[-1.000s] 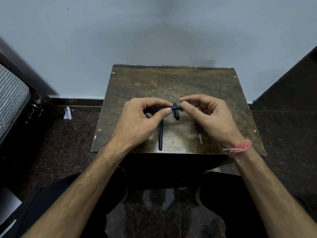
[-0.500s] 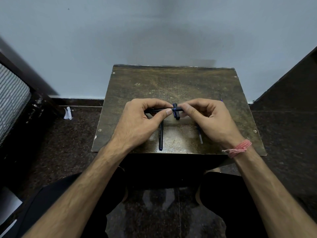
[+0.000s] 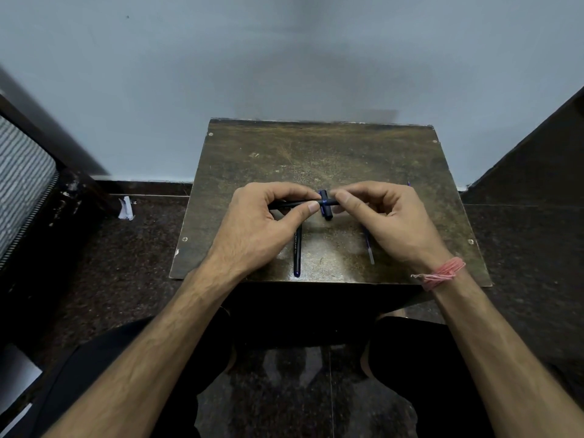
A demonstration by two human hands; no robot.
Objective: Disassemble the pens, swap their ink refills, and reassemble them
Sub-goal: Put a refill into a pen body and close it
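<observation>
Both hands hold one dark pen (image 3: 292, 203) level above the small brown table (image 3: 319, 153). My left hand (image 3: 259, 226) pinches its barrel between thumb and fingers. My right hand (image 3: 388, 219) grips its right end, which the fingers hide. A short blue pen cap (image 3: 325, 213) lies on the table just under the held pen, crossing it. A second dark pen barrel (image 3: 297, 251) lies lengthwise toward the front edge. A thin refill (image 3: 369, 249) pokes out from under my right hand.
The table stands against a pale wall. A dark floor surrounds it, with a scrap of white paper (image 3: 125, 208) at the left. A chair with a mesh back (image 3: 22, 181) stands at far left and dark furniture (image 3: 537, 172) at right. My knees sit below the front edge.
My right hand has moved left along the held pen, closing the gap to my left hand. The parts on the table have not moved.
</observation>
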